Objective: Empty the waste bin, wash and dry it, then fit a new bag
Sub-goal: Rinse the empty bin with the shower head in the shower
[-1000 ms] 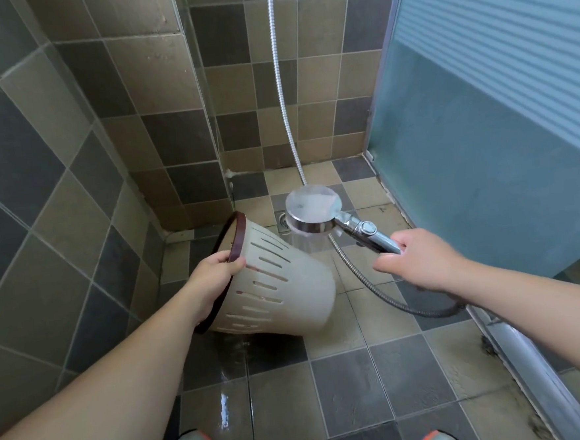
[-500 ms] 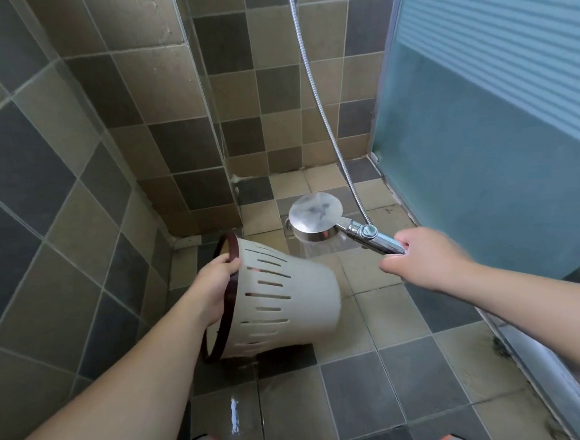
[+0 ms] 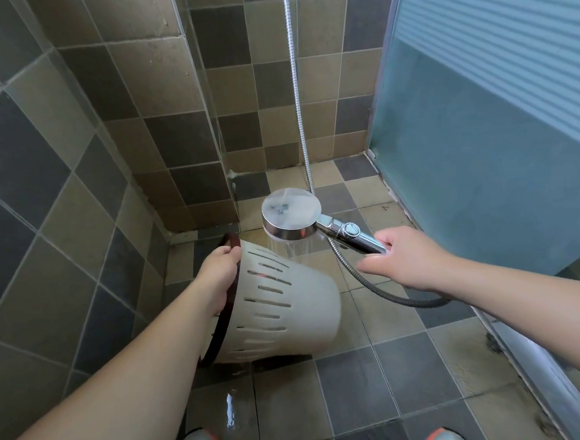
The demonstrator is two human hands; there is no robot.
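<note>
A cream slotted waste bin with a dark brown rim lies tilted on its side above the wet floor, its base pointing right. My left hand grips the brown rim at the bin's top left. My right hand holds the handle of a chrome shower head, which hangs just above the bin's upper side. Water streams down from the head onto the bin's outer wall.
A metal hose loops from the handle under my right hand; another stretch runs up the back wall. Tiled walls close in on the left and behind. A frosted glass door and its metal track stand on the right. My shoes show at the bottom edge.
The shower head has shifted slightly left over the bin, and the bin has tipped a little further with its base swinging right. Both grips are unchanged.
</note>
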